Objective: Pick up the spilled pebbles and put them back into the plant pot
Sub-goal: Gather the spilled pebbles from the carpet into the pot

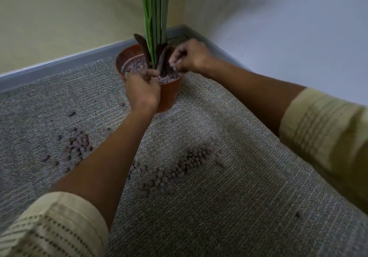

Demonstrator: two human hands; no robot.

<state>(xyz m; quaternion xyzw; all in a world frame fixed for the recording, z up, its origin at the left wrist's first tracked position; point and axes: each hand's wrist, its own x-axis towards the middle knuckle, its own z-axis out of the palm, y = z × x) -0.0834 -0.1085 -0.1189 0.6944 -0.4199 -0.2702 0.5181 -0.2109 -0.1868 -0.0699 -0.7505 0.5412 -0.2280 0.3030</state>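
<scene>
Over the terracotta pot [169, 95], both hands' curled fingers release small brownish-grey pebbles [179, 169].

We saw a grey woven carpet [229, 207] covering the floor, running back to a grey skirting board [65, 61] in the corner. A terracotta plant pot [169, 95] stood on the carpet near that corner. Spilled pebbles lay directly on the carpet in two main patches: a long curved band [179, 167] in the middle, nearer to us than the pot, and a looser cluster [76, 147] to the left. A few single pebbles [70, 114] lay scattered between the left cluster and the pot.
</scene>
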